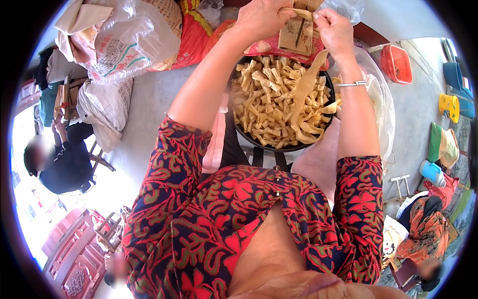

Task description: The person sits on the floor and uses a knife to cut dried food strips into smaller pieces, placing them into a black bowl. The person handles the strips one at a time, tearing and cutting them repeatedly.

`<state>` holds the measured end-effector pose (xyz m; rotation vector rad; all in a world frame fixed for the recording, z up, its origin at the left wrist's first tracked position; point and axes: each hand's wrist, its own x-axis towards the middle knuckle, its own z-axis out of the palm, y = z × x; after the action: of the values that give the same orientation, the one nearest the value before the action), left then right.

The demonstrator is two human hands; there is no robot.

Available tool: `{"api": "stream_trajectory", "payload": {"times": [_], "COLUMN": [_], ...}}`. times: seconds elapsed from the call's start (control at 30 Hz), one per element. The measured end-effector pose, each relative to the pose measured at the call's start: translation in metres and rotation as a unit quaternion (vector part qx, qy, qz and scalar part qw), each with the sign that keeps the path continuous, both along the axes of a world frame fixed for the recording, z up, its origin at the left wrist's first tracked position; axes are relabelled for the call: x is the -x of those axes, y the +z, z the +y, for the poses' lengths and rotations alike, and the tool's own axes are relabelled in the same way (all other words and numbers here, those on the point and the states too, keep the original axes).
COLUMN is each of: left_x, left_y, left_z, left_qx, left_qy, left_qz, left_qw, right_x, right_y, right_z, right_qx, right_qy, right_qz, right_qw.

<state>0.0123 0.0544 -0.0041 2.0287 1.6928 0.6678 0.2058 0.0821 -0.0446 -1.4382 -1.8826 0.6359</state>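
Note:
My left hand and my right hand pinch opposite ends of a short tan strip, pulled across between them. Just below it is a wooden board with a dark narrow slit or blade down its middle; which one, I cannot tell. Under the board is a pink-red patterned cloth. A round black basin on my lap is heaped with short knotted tan pieces. One long, wide loose strip lies over the heap, its upper end below my right wrist.
Clear plastic bags and sacks crowd the upper left, near a red bag. A red plastic basket and a yellow bucket stand right. Seated people are at left and lower right; another person's head shows lower left.

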Motion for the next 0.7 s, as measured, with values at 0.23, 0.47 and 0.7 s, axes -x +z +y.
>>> {"api": "stream_trajectory", "payload": {"times": [0.23,0.47,0.7], "left_x": [0.0,-0.042,-0.012], "left_y": [0.0,0.009,0.031], "left_z": [-0.038,-0.082,-0.05], "left_qx": [0.012,0.186,0.125], "left_qy": [-0.037,0.073,0.138], "left_qz": [0.11,-0.519,-0.836], "left_qw": [0.993,0.831,0.516], "right_x": [-0.006,0.029,0.032], "right_y": [0.021,0.039,0.055], "right_z": [-0.029,-0.078,-0.084], "right_qx": [0.16,0.463,0.489], "right_qy": [0.058,0.148,0.235], "right_qz": [0.194,0.571,0.48], "right_qw": [0.966,0.662,0.689]}}
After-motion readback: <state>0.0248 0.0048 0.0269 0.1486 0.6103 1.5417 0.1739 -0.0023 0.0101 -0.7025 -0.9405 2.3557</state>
